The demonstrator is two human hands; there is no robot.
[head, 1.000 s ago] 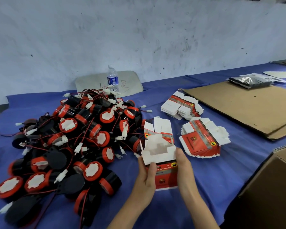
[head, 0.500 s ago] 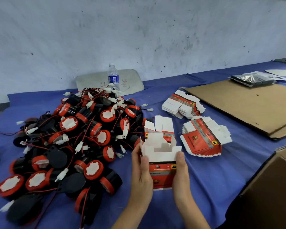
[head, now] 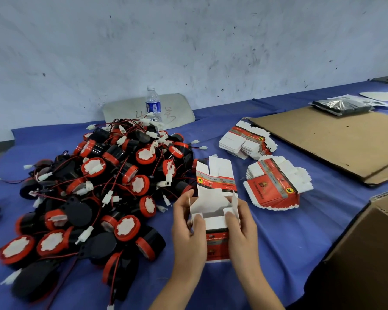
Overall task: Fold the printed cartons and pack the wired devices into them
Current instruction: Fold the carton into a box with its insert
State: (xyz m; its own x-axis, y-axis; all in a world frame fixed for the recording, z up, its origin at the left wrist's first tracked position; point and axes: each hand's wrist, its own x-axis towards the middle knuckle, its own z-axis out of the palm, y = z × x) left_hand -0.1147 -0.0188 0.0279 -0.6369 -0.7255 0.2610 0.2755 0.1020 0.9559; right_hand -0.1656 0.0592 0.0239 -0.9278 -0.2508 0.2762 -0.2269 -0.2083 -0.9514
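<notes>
The heap of wired devices (head: 103, 193) lies on the blue cloth (head: 289, 231) at the left, close beside the left hand (head: 188, 231), whose fingers curl round the left wall of the half-folded carton (head: 213, 222) while its thumb presses a small white flap inward. The right hand (head: 242, 231) grips the opposite wall likewise, thumb on the other flap, with flat cartons (head: 271, 191) stacked nearby. I judge the 2 flaps should go down evenly and square, without crushing the thin walls.
</notes>
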